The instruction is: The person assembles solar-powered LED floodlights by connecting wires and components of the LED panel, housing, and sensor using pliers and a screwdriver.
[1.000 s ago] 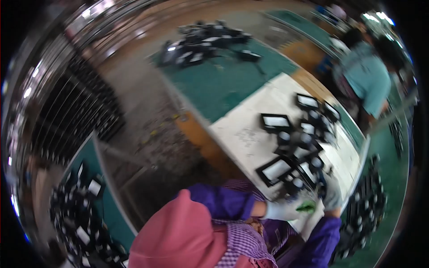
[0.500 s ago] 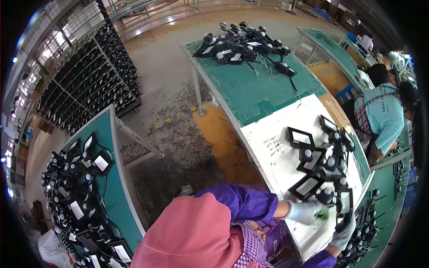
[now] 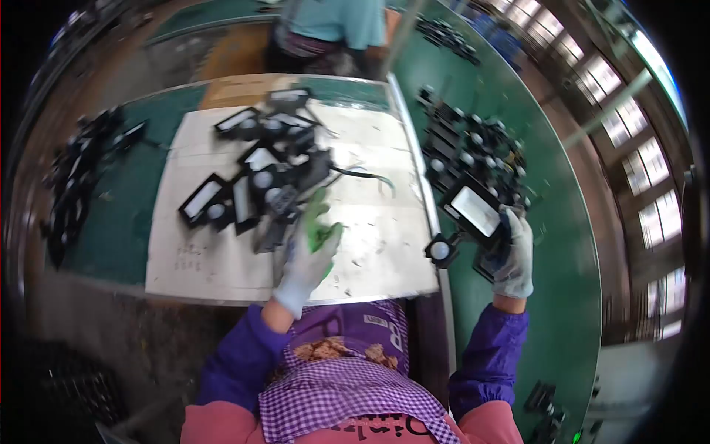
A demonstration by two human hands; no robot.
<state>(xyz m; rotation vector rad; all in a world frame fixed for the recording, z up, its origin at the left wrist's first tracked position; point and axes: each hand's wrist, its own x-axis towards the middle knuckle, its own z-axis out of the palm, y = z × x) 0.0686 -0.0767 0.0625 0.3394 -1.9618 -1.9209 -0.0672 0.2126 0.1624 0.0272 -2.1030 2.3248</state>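
My right hand, in a whitish glove, grips a black floodlight by its edge. The lamp's pale panel faces up, and a small sensor with a white dome hangs off its lower left. It is held over the green side table. My left hand, gloved with green on the fingers, is over the white sheet with its thumb and fingers apart. Just beyond it lies a pile of black floodlights with white-domed sensors; whether the fingertips touch one is blurred.
More floodlights lie on the green side table to the right. Another dark heap is at the left end of the main table. Loose cable ends stick out from the pile. A person in a light blue shirt is across the table.
The view has swung to the right and down, facing the white sheet. My hands have moved apart; the right one now has a floodlight over the side table.
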